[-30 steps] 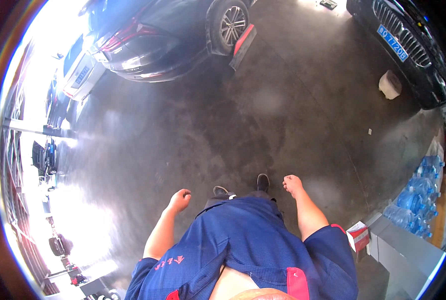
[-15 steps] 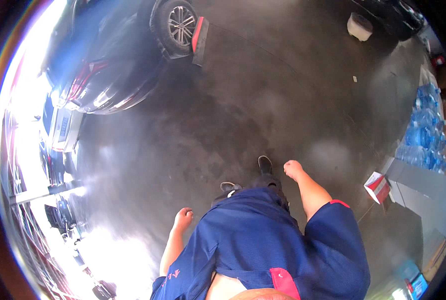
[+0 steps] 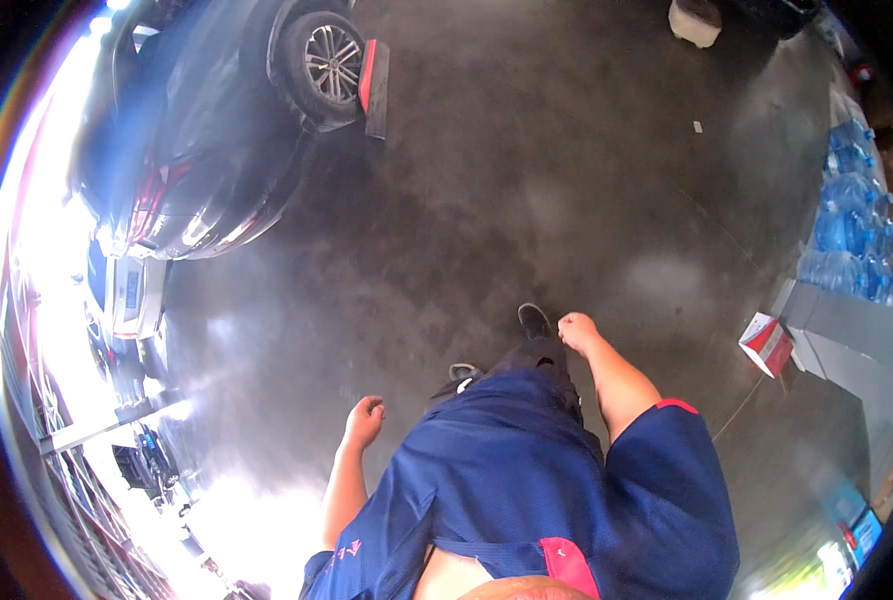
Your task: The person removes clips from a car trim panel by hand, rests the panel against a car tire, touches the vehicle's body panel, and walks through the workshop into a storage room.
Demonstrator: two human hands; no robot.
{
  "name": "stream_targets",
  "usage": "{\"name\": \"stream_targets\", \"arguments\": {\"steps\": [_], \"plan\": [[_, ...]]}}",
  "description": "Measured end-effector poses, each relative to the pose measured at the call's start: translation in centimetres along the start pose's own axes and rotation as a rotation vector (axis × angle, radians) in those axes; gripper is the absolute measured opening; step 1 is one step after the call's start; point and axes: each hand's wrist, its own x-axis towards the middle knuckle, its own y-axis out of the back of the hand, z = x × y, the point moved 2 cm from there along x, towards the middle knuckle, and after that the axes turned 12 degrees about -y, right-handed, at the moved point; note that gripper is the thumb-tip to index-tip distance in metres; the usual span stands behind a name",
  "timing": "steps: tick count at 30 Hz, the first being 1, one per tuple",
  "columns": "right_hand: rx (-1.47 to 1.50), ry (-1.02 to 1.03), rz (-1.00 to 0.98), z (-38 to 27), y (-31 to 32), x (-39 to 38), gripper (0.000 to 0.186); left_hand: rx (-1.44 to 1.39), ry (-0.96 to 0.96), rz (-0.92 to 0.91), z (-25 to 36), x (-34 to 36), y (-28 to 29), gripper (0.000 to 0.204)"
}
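My left hand [image 3: 365, 422] hangs low at my left side, its fingers loosely bent and slightly apart. Nothing shows in it. In front of my right hip is my right hand [image 3: 577, 333], the fingers curled into a loose fist. I see no object there either, and both hands hang over the grey floor, touching nothing. Between them are the front of my dark blue shirt [image 3: 506, 430] and my dark trousers. One dark shoe [image 3: 533, 320] is forward, near my right hand; the other shoe [image 3: 463, 372] is further back.
A dark car [image 3: 206, 150] stands at the far left, a red and black board [image 3: 375, 88] beside its wheel. Along the right are packs of blue water bottles [image 3: 851, 225], a grey cabinet [image 3: 846, 335] and a red and white box [image 3: 766, 345]. A whitish block [image 3: 694, 24] sits far right.
The view has turned: the car sits lower and further left, the bottles higher. My left hand has risen a little in the picture; my right hand has shifted slightly left.
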Motion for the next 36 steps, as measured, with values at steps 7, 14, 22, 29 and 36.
{"name": "stream_targets", "arguments": {"steps": [7,14,22,29,36], "plan": [[-0.17,-0.037,0.067,2.5,4.8,0.6,0.015,0.05,0.029,0.004,-2.8,3.7,0.9,0.033],[0.124,-0.149,0.144,-1.0,8.5,6.0,0.015,0.006,0.166,-0.139,-1.5,10.0,3.3,0.035],[0.412,-0.276,0.033,-14.8,10.7,7.5,0.022,0.486,0.005,-0.339,12.6,33.4,10.2,0.038],[0.591,-0.167,0.103,-29.7,19.5,11.6,0.027,0.329,-0.438,-0.079,36.7,52.7,14.9,0.035],[0.69,-0.182,0.022,-39.3,31.1,21.0,0.022,0.22,-0.361,-0.186,49.7,61.9,13.6,0.031]]}}
